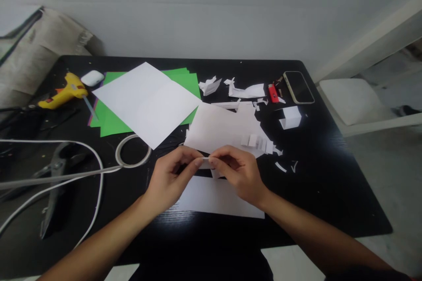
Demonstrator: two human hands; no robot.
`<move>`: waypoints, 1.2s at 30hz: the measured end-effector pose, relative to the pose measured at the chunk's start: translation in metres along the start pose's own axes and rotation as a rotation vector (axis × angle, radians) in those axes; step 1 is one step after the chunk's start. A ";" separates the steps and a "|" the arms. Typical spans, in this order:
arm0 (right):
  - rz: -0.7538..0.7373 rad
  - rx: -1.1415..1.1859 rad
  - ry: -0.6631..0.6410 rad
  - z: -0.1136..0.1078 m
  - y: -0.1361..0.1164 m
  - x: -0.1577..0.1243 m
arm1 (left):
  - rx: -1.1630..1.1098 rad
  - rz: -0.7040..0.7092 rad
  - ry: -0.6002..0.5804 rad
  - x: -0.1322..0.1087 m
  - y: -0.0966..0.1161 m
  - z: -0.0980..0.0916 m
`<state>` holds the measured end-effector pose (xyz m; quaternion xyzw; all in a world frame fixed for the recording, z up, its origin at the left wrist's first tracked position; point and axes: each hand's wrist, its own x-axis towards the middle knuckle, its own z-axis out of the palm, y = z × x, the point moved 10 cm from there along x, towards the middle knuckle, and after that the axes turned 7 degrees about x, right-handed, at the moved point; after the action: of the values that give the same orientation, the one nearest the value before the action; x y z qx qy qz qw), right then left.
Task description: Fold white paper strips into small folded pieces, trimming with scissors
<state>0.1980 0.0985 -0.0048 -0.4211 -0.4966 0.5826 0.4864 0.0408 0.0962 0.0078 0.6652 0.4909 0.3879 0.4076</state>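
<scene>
My left hand (pixel 174 173) and my right hand (pixel 239 173) meet over the middle of the black table. Between their thumbs and fingertips they pinch a small white piece of paper (pixel 205 163), seen nearly edge-on. Both hands are closed on it, and my fingers cover its ends. Beneath them a white paper sheet (pixel 224 202) lies near the table's front. Just beyond is a larger white sheet (pixel 217 125), with small folded paper strips (pixel 257 141) on its right side.
A white square sheet (pixel 147 105) rests on green paper (pixel 112 125). Leftward are a yellow glue gun (pixel 70 90), a tape roll (pixel 132 163), pliers (pixel 54 184) and a white cable (pixel 100 184). Paper scraps (pixel 247 91), a red lighter (pixel 273 93) and a phone (pixel 300 88) lie at right.
</scene>
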 end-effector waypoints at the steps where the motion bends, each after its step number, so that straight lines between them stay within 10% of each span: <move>1: 0.006 0.002 -0.001 0.000 0.001 0.000 | 0.009 0.006 0.003 0.000 0.001 0.000; 36: 0.085 -0.017 -0.028 -0.001 0.010 0.002 | 0.076 0.035 0.000 0.002 0.000 -0.005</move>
<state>0.1970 0.1004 -0.0147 -0.4380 -0.4900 0.6042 0.4506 0.0361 0.0990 0.0098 0.6886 0.4937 0.3761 0.3750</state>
